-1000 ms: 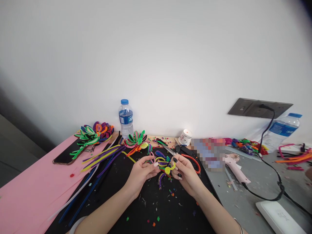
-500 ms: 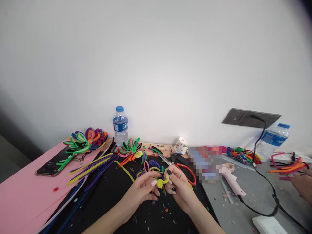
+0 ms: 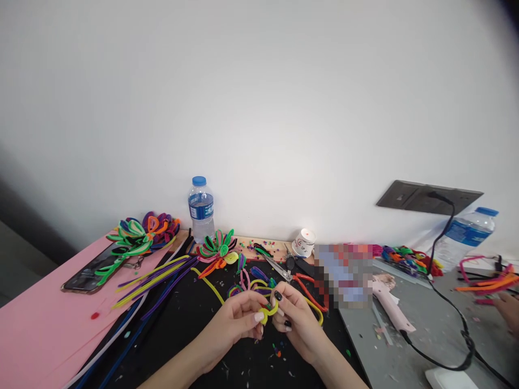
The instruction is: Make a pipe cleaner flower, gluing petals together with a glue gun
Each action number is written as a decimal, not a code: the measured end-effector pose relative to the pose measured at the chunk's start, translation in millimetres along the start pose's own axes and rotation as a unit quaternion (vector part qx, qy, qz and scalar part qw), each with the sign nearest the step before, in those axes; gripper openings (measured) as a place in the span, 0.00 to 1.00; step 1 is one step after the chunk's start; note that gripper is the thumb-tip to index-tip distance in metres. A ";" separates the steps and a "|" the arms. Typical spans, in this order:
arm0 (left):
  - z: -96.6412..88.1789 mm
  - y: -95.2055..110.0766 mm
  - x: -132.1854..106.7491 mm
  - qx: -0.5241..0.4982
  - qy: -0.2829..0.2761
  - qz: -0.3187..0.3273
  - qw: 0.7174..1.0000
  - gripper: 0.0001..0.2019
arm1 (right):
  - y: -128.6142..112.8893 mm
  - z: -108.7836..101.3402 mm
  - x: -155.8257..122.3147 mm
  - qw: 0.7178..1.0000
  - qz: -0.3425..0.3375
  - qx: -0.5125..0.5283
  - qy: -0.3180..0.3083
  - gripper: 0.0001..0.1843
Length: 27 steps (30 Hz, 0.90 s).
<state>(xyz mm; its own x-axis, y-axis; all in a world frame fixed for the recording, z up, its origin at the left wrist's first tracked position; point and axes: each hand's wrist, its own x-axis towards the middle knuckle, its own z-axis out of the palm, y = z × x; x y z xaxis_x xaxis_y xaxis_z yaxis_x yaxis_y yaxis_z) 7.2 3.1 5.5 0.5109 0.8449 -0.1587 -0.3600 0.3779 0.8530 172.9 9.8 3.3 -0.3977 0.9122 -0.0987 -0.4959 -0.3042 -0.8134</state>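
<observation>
A yellow pipe cleaner (image 3: 272, 309) with a tight coil at one end is held between my two hands, over the black mat (image 3: 170, 340). My left hand (image 3: 242, 319) pinches the coil between thumb and fingers. The loose tail is gripped by my right hand (image 3: 295, 316), its fingers bent round it. Just beyond my hands lie looped purple and green pipe cleaners (image 3: 259, 274) and scissors (image 3: 298, 276) with red handles, their blades pointing away to the left.
At the left are pipe-cleaner flowers (image 3: 135, 237), a phone (image 3: 87, 273) and loose stems (image 3: 162, 281). A water bottle (image 3: 200, 210) and paper cup (image 3: 304, 243) stand by the wall. On the right are a pink glue gun (image 3: 392, 308), its black cable, and another person's hand (image 3: 508, 310).
My left thumb and fingers have closed onto the yellow coil, which they stood apart from before. The view has shifted slightly, and the other person's hand at the right remains near the edge.
</observation>
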 end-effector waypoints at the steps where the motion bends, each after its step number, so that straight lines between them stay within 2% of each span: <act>1: -0.2 0.3 0.0 -0.003 -0.004 -0.004 1.000 0.09 | 0.3 -0.6 0.2 1.000 0.001 0.001 0.001 0.08; 13: -0.4 1.3 -1.2 0.011 -0.016 -0.001 1.000 0.08 | 1.5 -0.2 1.1 1.000 0.003 -0.018 -0.010 0.09; 22: 0.6 1.0 -1.8 0.018 -0.006 -0.005 1.000 0.09 | -1.3 -0.4 1.0 0.998 0.006 -0.067 -0.001 0.11; 25: 0.3 1.0 -1.8 0.016 0.011 -0.006 1.000 0.09 | -0.4 1.7 0.4 0.993 -0.003 -0.118 0.011 0.12; 27: -0.5 0.5 -1.8 0.012 0.018 -0.004 1.000 0.09 | -2.9 3.4 0.8 0.971 -0.029 -0.233 0.048 0.13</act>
<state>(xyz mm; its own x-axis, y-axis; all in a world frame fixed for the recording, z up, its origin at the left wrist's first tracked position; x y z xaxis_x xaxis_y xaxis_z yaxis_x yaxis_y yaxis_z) 5.7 2.0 6.0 0.4852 0.8551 -0.1827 -0.3363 0.3754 0.8637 171.4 10.5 7.5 -0.2950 0.9521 -0.0807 -0.1026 -0.1155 -0.9880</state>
